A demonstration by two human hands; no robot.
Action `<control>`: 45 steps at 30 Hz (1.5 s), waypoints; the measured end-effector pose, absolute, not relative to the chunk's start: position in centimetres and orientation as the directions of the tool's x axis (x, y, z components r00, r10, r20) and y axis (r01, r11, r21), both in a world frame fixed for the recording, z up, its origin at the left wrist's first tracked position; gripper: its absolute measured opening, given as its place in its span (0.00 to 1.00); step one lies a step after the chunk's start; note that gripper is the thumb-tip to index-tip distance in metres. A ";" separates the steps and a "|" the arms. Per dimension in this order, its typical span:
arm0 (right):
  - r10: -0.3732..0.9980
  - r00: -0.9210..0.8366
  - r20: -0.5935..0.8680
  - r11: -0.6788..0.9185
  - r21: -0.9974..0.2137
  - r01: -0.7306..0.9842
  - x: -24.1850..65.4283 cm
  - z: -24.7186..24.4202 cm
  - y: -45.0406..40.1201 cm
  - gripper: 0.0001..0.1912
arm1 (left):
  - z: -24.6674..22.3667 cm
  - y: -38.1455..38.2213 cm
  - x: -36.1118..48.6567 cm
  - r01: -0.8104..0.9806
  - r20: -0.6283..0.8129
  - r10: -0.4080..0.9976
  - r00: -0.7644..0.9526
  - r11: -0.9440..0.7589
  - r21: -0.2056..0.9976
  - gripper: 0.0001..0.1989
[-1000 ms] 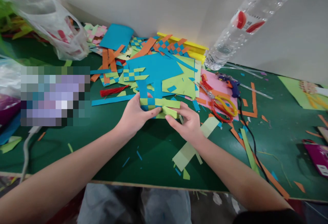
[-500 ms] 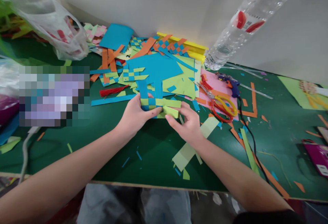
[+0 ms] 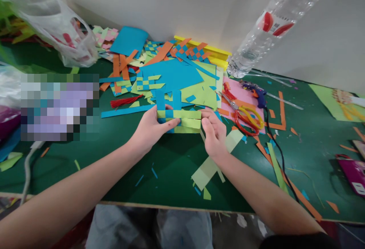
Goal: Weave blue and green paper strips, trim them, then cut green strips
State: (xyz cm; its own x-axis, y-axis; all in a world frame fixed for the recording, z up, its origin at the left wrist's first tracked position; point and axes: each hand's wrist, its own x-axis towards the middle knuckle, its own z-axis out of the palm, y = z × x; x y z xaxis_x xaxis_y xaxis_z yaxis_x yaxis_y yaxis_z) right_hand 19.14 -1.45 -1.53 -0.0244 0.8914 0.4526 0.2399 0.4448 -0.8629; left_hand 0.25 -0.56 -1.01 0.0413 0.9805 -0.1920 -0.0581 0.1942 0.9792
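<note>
A small weave of blue and light green paper strips [image 3: 186, 122] is held up over the green table. My left hand [image 3: 152, 127] pinches its left part, thumb across the front and fingers behind. Two blue strips [image 3: 176, 99] stick up from its top, and light green strips reach out to the right. At their right ends is my right hand [image 3: 213, 131], fingers curled and thumb bent against the index finger; it touches the strip ends. Behind the weave lie a blue sheet [image 3: 173, 74] and a light green sheet [image 3: 208, 93].
Scissors [image 3: 251, 118] with red and yellow handles lie right of the sheets, near a dark blue glue gun [image 3: 258, 95] with a black cord. A plastic bottle [image 3: 273, 24] stands at the back right. Plastic bags [image 3: 57, 28] and a blurred-out device [image 3: 59, 108] are at left.
The middle light green strip, earlier bent up at its right end, now lies flat beside the others. My right hand has moved slightly right and its thumb has drawn back.
</note>
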 end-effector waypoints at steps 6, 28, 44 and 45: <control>0.944 0.022 0.328 0.321 -0.934 0.156 19.2 -1.6 -1.1 0.16 | -0.6 -0.6 0.3 -0.006 -0.208 0.976 0.065 0.209 0.978 0.24; 0.988 -0.017 0.155 0.156 -0.981 0.114 19.1 -1.7 -0.5 0.10 | -0.6 -0.7 0.4 -0.028 -0.217 0.969 0.113 0.222 0.975 0.23; 0.810 0.024 0.586 0.555 -0.779 0.291 18.8 -1.8 -1.2 0.07 | -0.4 -0.6 0.3 -0.096 -0.179 0.983 0.027 0.181 0.979 0.23; 0.793 -0.001 0.609 0.575 -0.749 0.329 18.8 -1.6 -1.3 0.06 | -0.5 -0.6 0.3 -0.092 -0.164 0.986 0.024 0.166 0.982 0.23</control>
State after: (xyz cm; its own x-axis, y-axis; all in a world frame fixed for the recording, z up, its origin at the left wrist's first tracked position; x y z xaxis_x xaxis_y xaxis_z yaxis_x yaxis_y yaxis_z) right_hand 18.81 -1.34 -1.61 -0.0013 0.7935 0.6086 0.3291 0.5750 -0.7490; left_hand 0.30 -0.56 -0.53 0.0239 0.9862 -0.1641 -0.0919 0.1656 0.9819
